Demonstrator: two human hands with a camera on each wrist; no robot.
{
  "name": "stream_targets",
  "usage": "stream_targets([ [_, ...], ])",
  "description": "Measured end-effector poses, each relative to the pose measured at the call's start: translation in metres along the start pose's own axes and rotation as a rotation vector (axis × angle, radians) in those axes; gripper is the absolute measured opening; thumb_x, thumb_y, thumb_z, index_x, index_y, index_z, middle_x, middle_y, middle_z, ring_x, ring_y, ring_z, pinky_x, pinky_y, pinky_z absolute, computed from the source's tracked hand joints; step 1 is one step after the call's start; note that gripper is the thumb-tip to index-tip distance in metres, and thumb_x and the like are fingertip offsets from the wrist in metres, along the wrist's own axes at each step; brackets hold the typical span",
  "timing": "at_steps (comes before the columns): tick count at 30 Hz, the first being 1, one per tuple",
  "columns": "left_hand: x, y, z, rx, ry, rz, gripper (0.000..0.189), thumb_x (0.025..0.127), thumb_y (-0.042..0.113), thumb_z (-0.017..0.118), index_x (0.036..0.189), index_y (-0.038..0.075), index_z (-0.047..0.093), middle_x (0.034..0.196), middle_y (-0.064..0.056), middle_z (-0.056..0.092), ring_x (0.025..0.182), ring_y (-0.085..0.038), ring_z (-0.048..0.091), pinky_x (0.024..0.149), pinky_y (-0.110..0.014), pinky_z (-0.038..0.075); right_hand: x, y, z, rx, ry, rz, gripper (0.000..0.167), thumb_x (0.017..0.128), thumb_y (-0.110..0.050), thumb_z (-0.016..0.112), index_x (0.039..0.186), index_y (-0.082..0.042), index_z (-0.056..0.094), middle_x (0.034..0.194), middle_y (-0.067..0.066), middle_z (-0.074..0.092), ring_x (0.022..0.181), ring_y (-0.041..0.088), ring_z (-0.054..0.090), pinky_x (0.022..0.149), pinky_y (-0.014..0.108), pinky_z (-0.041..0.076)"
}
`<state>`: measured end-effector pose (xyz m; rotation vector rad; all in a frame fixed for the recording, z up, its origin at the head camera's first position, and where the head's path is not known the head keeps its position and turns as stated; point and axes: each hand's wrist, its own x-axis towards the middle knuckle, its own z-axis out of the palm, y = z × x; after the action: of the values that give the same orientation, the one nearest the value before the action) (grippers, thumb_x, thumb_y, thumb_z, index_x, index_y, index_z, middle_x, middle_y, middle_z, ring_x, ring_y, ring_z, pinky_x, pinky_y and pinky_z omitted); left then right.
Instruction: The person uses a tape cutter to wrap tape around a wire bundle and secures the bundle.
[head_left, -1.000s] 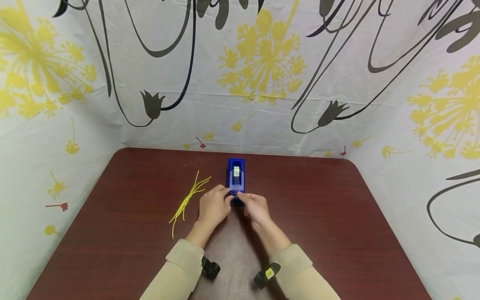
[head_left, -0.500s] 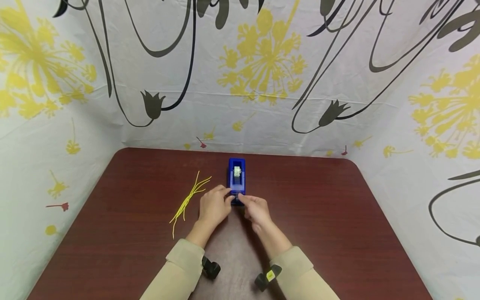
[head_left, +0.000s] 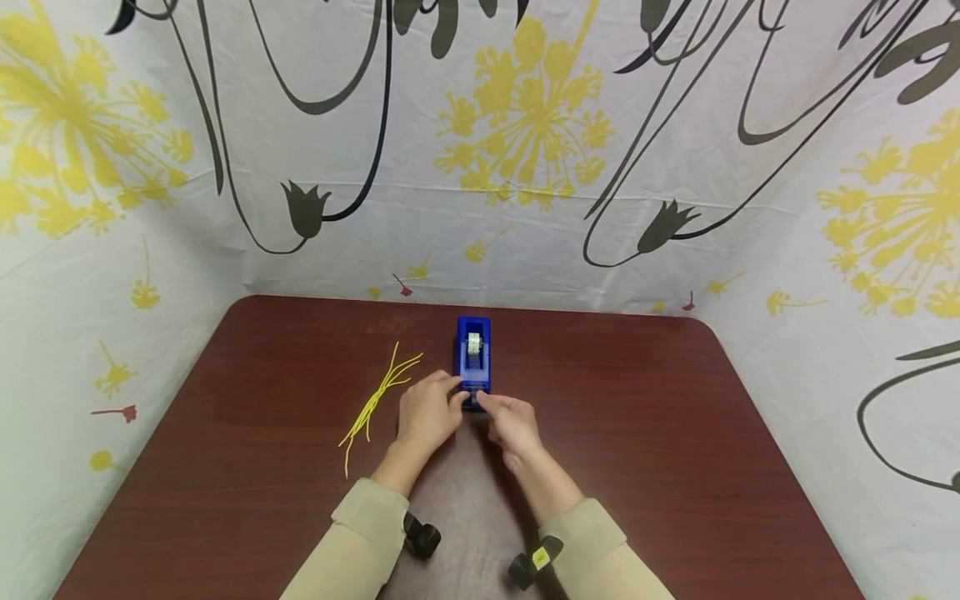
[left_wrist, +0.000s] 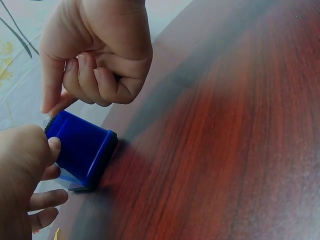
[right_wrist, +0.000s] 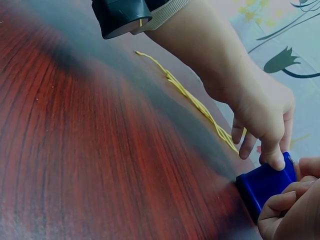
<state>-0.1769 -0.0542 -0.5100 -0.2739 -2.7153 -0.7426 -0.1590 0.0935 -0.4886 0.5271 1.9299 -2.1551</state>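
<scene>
- White sheet [head_left: 480, 217] printed with yellow flowers and black stems hangs behind the blue dispenser and wraps both sides of the scene
- Dark red-brown worktop [head_left: 675, 467] carries everything, the dispenser sitting on it a little toward the far edge, about midway across
- Two beige sleeves [head_left: 352, 550] come in from the near edge, pointing at the dispenser, a black wrist camera [head_left: 420, 537] strapped under each
- Left hand [head_left: 427, 412] sits at the dispenser's near left corner, fingers [right_wrist: 272, 157] reaching down onto its top edge, thumb against its side, so it grips the body
- Right hand [head_left: 512, 423] is at the dispenser's near right corner, fingers [left_wrist: 102, 80] curled into the palm, forefinger and thumb pinched together right at the toothed cutter end; what lies between them is too small to tell
- Blue tape dispenser [head_left: 473, 360] stands upright, a pale roll [head_left: 474, 347] seated in its middle, its near end between the two hands
- Bundle of thin yellow strands [head_left: 375, 400] lies loose to the left of the dispenser, just beyond the left hand, not touched
</scene>
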Motion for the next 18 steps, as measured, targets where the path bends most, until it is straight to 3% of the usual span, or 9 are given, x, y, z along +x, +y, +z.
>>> stream_targets([
  [11, 0.0001, -0.001, 0.0006, 0.0, -0.016, -0.005, 0.028, 0.093, 0.029, 0.074, 0.116, 0.013, 0.077, 0.103, 0.002, 0.073, 0.085, -0.022, 0.07, 0.073, -0.041, 0.056, -0.0001, 0.0056, -0.0021, 0.013, 0.008, -0.026, 0.019, 0.093, -0.021, 0.075, 0.088, -0.002, 0.071, 0.048, -0.013, 0.036, 0.042, 0.002, 0.03, 0.045, 0.019, 0.027],
  [18, 0.0001, -0.0013, 0.0009, 0.0, -0.007, 0.005, 0.028, 0.093, 0.029, 0.075, 0.116, 0.014, 0.077, 0.102, 0.002, 0.073, 0.085, -0.022, 0.071, 0.074, -0.042, 0.056, -0.0032, 0.0049, -0.0031, -0.089, 0.075, -0.107, 0.021, 0.091, -0.019, 0.076, 0.089, 0.002, 0.074, 0.049, -0.01, 0.041, 0.042, 0.004, 0.035, 0.043, 0.02, 0.03],
])
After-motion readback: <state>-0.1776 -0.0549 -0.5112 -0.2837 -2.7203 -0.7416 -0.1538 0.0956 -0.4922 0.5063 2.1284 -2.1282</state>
